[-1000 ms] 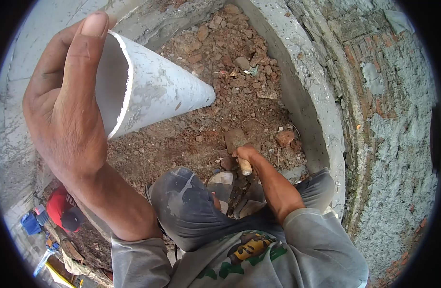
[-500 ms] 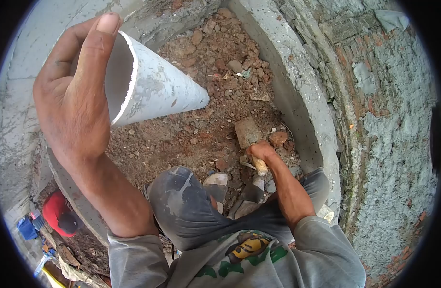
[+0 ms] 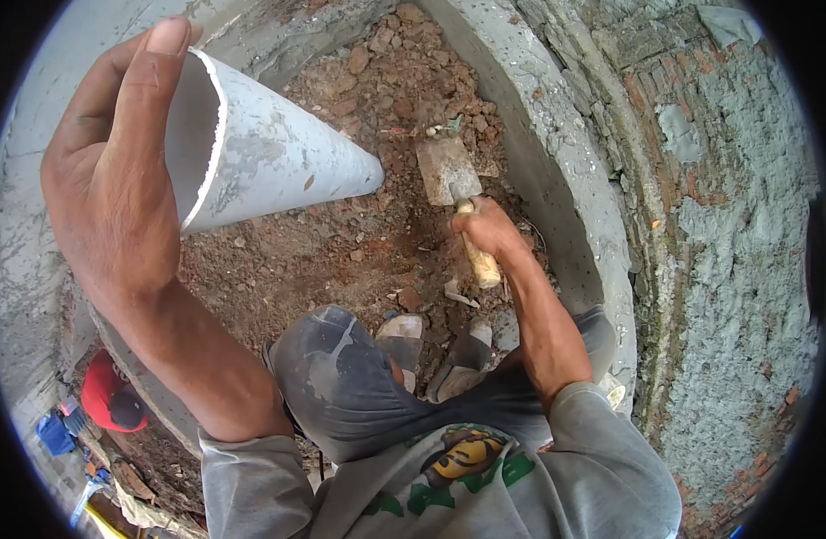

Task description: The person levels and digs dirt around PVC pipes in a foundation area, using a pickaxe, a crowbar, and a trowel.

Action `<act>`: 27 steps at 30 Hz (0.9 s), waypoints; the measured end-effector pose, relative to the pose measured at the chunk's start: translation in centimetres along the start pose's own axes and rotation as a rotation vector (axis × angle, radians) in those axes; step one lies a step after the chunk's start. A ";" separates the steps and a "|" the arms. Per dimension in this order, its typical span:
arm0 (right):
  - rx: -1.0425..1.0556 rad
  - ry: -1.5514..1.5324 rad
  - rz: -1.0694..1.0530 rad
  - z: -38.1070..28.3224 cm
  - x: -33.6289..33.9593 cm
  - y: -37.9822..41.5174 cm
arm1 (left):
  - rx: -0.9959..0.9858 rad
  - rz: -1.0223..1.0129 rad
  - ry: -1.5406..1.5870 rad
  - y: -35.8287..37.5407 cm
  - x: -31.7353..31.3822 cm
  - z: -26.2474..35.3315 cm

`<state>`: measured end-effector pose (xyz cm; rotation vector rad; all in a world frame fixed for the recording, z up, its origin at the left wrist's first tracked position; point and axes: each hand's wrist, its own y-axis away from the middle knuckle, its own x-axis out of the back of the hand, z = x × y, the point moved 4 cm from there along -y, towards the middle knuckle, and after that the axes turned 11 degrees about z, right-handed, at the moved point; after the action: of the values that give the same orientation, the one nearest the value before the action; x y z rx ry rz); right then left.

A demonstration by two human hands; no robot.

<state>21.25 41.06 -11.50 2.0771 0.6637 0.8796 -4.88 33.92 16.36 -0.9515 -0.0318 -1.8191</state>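
Observation:
A wide pale pipe (image 3: 278,153) rises from the soil, its rough-cut open end towards me. My left hand (image 3: 121,171) grips its rim, with the thumb along the edge and the other fingers partly hidden behind. My right hand (image 3: 491,228) is closed around the wooden handle of a trowel (image 3: 447,169). The trowel's flat, dirty blade rests on or just above the broken soil (image 3: 341,256), to the right of the pipe's lower end.
A curved concrete wall (image 3: 579,171) borders the soil on the right, with a rough brick and mortar wall (image 3: 709,269) beyond. My shoes (image 3: 401,340) stand in the pit. A person in a red cap or top (image 3: 103,391) is at the lower left.
The trowel and my right hand have moved forward, away from my feet, over the soil. My left hand and the pipe's upper end have shifted slightly left in view.

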 end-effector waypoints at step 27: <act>0.049 0.379 0.057 7.5 2.2 -5.4 | -0.086 0.020 0.012 -0.4 0.1 0.4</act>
<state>27.54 42.24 -18.54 1.9968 0.8324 1.3199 -4.93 34.23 16.83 -0.9979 0.0634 -1.8192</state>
